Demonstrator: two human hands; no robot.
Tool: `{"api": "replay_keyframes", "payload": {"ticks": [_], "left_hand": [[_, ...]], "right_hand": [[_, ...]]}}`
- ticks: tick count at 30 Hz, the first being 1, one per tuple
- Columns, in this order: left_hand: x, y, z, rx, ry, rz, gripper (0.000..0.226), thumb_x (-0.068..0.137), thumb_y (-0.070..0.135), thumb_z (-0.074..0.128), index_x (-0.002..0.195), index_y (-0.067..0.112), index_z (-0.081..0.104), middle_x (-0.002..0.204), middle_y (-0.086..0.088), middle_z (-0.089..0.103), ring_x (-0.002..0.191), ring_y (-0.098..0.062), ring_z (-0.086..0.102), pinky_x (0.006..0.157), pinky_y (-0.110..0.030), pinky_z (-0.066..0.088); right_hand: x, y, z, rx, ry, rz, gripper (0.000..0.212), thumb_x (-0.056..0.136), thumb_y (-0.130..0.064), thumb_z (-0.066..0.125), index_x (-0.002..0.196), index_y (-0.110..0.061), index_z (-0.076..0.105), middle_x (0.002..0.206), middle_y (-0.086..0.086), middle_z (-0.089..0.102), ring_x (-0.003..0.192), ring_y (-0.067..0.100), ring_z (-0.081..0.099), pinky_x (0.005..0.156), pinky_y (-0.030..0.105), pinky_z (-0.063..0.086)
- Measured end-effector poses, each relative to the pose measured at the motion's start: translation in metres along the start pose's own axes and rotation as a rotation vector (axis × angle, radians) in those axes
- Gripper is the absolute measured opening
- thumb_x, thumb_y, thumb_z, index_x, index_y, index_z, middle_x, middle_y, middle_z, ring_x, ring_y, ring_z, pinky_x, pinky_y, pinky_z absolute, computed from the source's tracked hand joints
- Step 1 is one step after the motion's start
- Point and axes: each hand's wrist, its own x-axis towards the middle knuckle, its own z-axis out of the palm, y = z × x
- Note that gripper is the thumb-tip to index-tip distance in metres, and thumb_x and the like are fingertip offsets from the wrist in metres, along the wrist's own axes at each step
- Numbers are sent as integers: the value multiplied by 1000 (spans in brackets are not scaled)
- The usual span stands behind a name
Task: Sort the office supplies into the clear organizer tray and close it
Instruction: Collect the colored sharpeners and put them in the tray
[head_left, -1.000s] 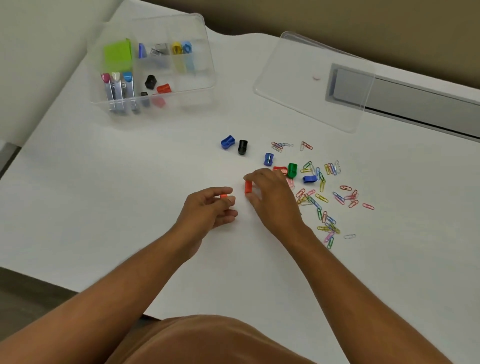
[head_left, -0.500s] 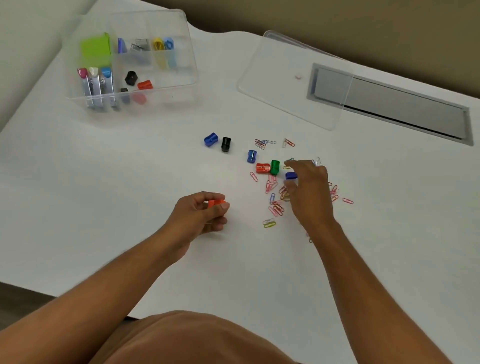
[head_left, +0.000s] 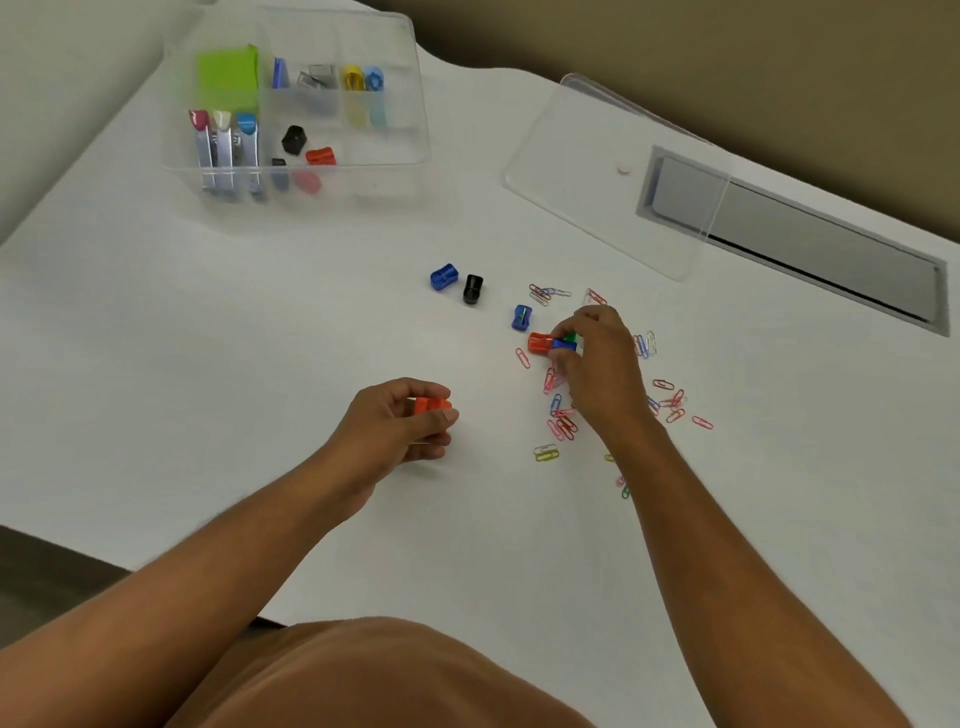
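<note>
My left hand (head_left: 400, 426) holds orange-red sharpeners (head_left: 432, 404) between thumb and fingers, just above the table. My right hand (head_left: 597, 358) pinches a blue sharpener (head_left: 563, 344) in the pile; a green one (head_left: 571, 338) peeks out behind its fingers and a red sharpener (head_left: 539, 343) lies touching it on the left. More sharpeners lie loose: blue (head_left: 444, 276), black (head_left: 472, 289), blue (head_left: 521, 317). Coloured paper clips (head_left: 561, 421) are scattered around my right hand. The clear organizer tray (head_left: 395, 156) stands open at the far left, with staplers, sticky notes and sharpeners inside.
The tray's clear lid (head_left: 613, 208) lies flat at the far right, overlapping a grey cable hatch (head_left: 810, 234) set in the white table (head_left: 208, 338). The table's front edge runs near my left forearm.
My right hand passed the orange-red sharpener toward my left hand, reached right into the clips, picked up a blue sharpener and drew it left beside the red and green ones. My left hand kept its hold.
</note>
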Motion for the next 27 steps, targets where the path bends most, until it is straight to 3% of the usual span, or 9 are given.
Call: {"api": "replay_keyframes", "payload": {"ticks": [4,10,13,15,17,19,22,27], "left_hand": [[-3,0,-10,-29,7,7,25,89,9,79,114,11,74,112,-21,75,82,-23,75,74,-29,63],[-3,3,-21,-62,17,2,23,90,10,78,113,11,74,112,-21,75,81,-24,75,71,-29,63],[-3,10,-28,-74,18,-1,24,89,13,79,113,13,75,110,-17,76,82,-24,75,71,-31,62],[-4,16,-35,-94,22,5,23,90,16,79,113,15,75,108,-16,77,81,-22,74,71,-31,60],[-3,23,-43,-128,19,14,22,91,18,78,113,16,75,105,-14,76,80,-20,73,70,-31,58],[-1,31,-53,-157,14,25,22,92,18,77,114,17,75,103,-12,75,80,-20,72,71,-31,58],[8,44,-70,-167,24,32,21,96,17,73,116,17,74,103,-9,74,81,-20,72,70,-31,59],[23,65,-109,-191,54,46,17,98,14,69,114,18,74,104,-10,74,85,-22,75,72,-32,62]], "right_hand": [[-3,1,3,-68,2,10,17,95,-8,69,109,-18,66,111,1,62,103,19,60,84,22,42],[-6,0,0,-19,49,42,14,95,-7,69,106,-15,66,109,3,66,95,17,61,86,24,50],[-16,-4,-11,287,159,146,16,90,-9,76,102,-17,68,103,-1,71,94,16,68,80,18,53],[-26,-14,-19,726,164,298,18,89,-4,77,101,-15,68,101,2,75,92,20,74,81,24,58],[-42,-33,-14,1164,25,426,18,91,1,71,103,-11,65,101,8,78,94,25,75,84,27,61],[-57,-56,1,1324,-132,509,17,93,2,66,106,-9,63,108,15,77,101,27,74,84,26,61],[-69,-99,26,1320,-264,541,19,92,1,68,109,-7,63,110,17,77,103,29,74,85,28,62],[-56,-172,48,1079,-240,364,19,91,2,71,107,-8,65,104,2,79,98,23,76,83,29,62]]}}
